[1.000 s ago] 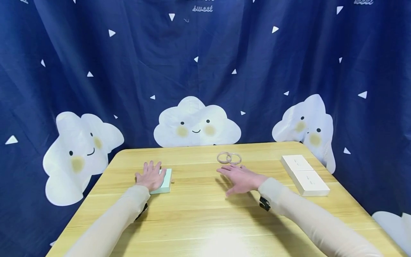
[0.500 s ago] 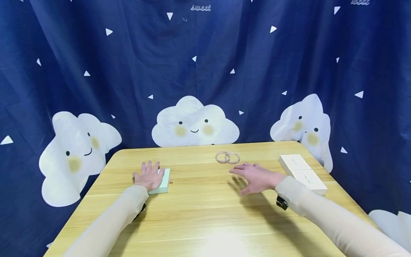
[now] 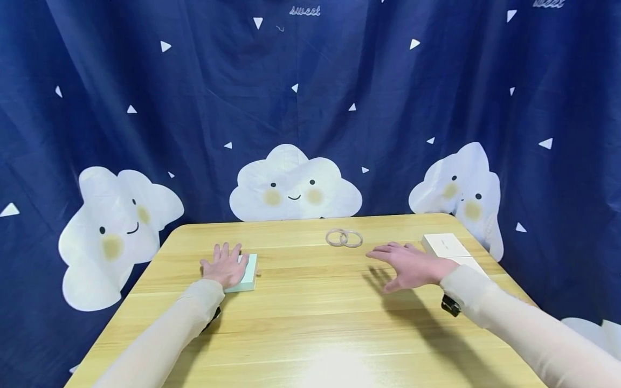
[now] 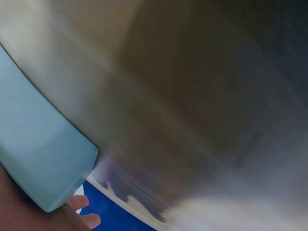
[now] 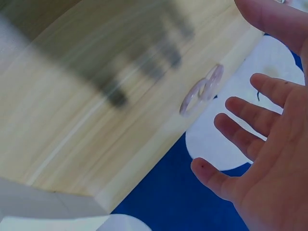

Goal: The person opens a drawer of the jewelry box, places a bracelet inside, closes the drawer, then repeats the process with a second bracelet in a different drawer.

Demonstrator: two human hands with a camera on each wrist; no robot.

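My left hand (image 3: 225, 268) lies with spread fingers on a pale mint-green box (image 3: 249, 274) at the left of the table. That box (image 4: 43, 139) fills the left edge of the left wrist view, where part of the hand shows below it. Over the table on the right, my right hand (image 3: 412, 264) hovers with loosely extended fingers and holds nothing. Close to it, two white boxes (image 3: 445, 245) sit end to end; my wrist and sleeve hide part of the nearer one. Two pale pinkish bangles (image 3: 346, 237) overlap near the back edge.
The light wooden table (image 3: 301, 312) has rounded back corners. A dark blue curtain (image 3: 310, 118) with smiling clouds hangs behind it. A small tab (image 3: 258, 272) sticks out from the mint box's right side. Each wrist carries a black camera strap.
My right hand has moved to the right, away from the bangles and towards the white boxes. The left hand has stayed on the mint-green box.
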